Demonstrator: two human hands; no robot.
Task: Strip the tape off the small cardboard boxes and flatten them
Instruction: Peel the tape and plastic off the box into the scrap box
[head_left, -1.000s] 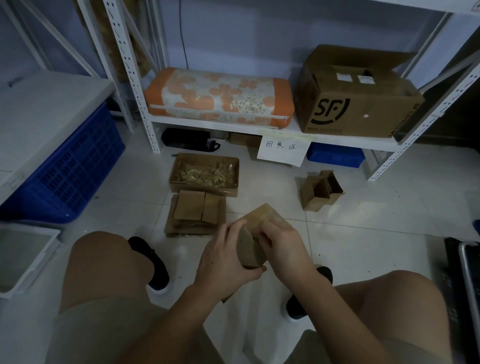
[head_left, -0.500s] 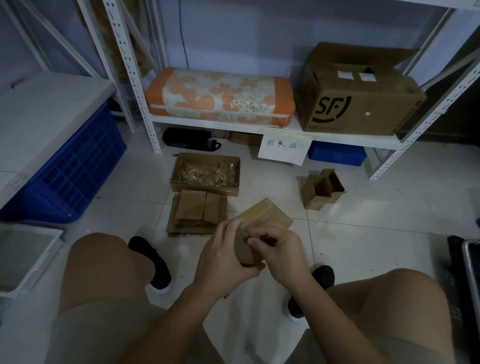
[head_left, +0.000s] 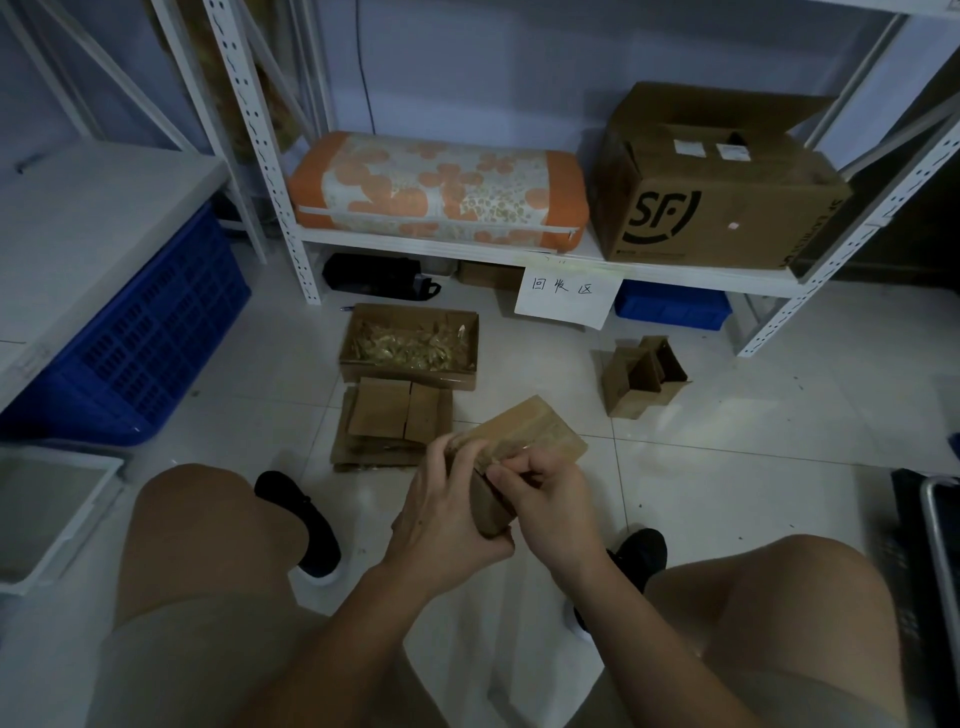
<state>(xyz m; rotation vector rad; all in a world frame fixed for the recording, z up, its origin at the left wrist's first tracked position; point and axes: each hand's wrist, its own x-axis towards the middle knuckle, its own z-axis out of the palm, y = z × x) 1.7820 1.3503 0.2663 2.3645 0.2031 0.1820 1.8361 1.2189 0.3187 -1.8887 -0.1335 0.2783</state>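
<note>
Small brown cardboard box (head_left: 524, 434) held above the white tiled floor (head_left: 727, 457), between the knees. Left hand (head_left: 441, 512) grips its near end, fingers curled round. Right hand (head_left: 545, 501) pinches at its top edge; whether tape is caught cannot be told.

The near end of the small cardboard box (head_left: 524, 434) is covered by the left hand (head_left: 441, 512) and the right hand (head_left: 550, 501); whether tape is pinched there cannot be told. The white bin (head_left: 47, 512) is cut off by the left edge, the metal frame (head_left: 940, 530) by the right. The contents of the open carton (head_left: 410, 343) are too dim to identify.
</note>
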